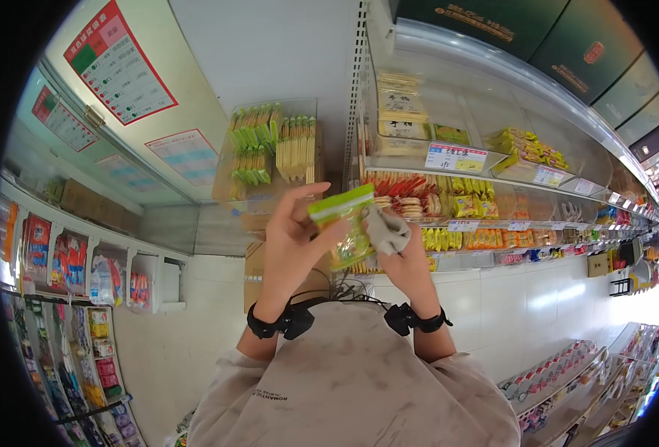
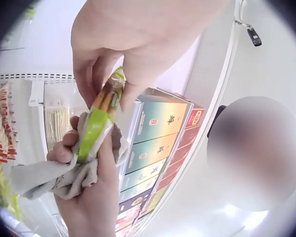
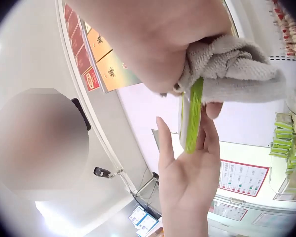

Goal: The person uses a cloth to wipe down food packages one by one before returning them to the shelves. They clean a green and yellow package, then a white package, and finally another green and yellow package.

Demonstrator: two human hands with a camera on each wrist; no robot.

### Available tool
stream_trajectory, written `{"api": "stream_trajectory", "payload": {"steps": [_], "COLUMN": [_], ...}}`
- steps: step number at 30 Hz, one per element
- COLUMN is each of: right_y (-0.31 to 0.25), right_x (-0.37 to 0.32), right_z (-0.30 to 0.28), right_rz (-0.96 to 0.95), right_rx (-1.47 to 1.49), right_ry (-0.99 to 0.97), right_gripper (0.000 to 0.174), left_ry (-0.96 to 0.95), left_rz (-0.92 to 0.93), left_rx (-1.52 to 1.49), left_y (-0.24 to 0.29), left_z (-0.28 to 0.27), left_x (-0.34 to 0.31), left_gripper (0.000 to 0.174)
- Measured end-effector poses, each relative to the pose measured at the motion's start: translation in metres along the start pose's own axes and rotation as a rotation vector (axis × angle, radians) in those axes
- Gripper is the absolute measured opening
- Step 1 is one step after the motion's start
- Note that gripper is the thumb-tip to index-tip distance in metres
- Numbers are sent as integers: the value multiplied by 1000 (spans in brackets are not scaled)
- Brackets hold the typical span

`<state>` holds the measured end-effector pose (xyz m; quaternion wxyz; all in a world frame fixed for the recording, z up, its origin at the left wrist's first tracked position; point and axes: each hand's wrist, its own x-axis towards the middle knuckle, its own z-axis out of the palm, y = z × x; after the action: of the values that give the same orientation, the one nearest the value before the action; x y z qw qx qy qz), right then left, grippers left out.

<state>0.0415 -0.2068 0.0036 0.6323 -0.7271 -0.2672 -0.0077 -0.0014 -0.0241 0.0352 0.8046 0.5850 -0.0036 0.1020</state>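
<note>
My left hand (image 1: 288, 242) pinches one end of a green and clear snack packet (image 1: 350, 242) between thumb and fingers, in front of my chest. Brown stick-like pieces show through the packet (image 2: 107, 101) in the left wrist view. The right hand (image 1: 410, 264) grips a grey cloth (image 1: 386, 229), folded against the other end of the packet. Seen from the right wrist, the cloth (image 3: 232, 69) bunches in the fingers, and the packet's green edge (image 3: 194, 123) runs down to the left palm (image 3: 187, 180).
A clear bin (image 1: 225, 190) of upright green packets stands just beyond my left hand. To the right, shelves hold bagged snacks behind price tags (image 1: 456, 158). Cartons (image 1: 253, 276) sit below the hands, and a low rack (image 1: 560, 372) lies at the lower right.
</note>
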Motion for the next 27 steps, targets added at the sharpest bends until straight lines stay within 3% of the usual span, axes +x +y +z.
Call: {"api": "stream_trajectory", "payload": {"steps": [3,9,12,16,17,20,21,24,27], "right_y": [3,-4,-15,-24,-23,-36,-34,-31,-40], "right_x": [6,6,7,0,-3,5,5,8,20], "right_z": [0,-12,-33,-58,-65,-65,-67,-72,-77], "right_rz": [41,89,186,8,-69,-28,31,57,-103], "right_rx": [54,183,232,58,-30,39,109,157,-121], "right_ry": [234,365,282,271,294,462,463,302,403], "right_gripper": [23,19,21,18,20,26,35,39,48], "left_ry": [34,17,-93,-183,-196,-165,-154,23,9], "left_rz": [88,90,189,327,320,495,562,452,550], "left_rx": [49,220,376,477,432,552,567,316,330], "left_y": [-11,-20,-22,-19,-18,-5,-10,-13,-15], "left_z": [15,20,27,33,40,61,60,70,81], "left_x": [0,1,2,11,11,18,24,33,49], "left_gripper": [40,34,32,37,38,38,39,41,42]}}
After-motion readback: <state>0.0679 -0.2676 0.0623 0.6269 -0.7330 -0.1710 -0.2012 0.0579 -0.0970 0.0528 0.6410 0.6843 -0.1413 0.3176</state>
